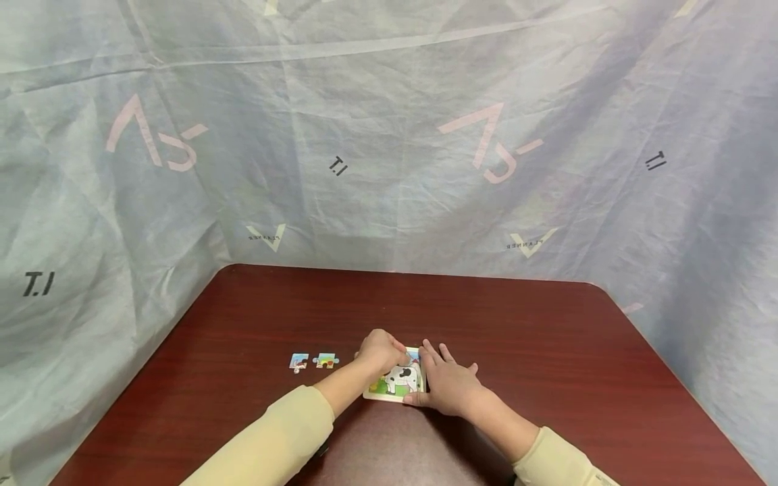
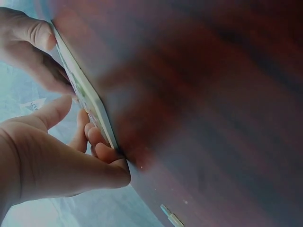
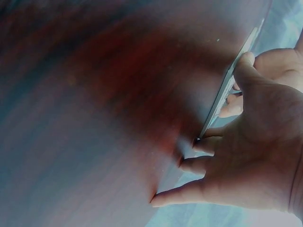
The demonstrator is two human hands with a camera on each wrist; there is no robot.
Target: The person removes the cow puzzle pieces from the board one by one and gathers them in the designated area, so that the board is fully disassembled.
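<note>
We see one framed puzzle board, printed with a black-and-white cow, on the near middle of a reddish-brown bench. Of the two hands, the left hand bends its fingers against the board's far left part; we cannot tell whether they pinch a piece. The right hand lies spread along the right side, thumb on the near edge. If that bracing slackened under the left fingers' pressure, we judge the board could skid or a piece lift. Two loose jigsaw pieces lie leftward, apart. One pale printed cloth hangs behind.
</note>
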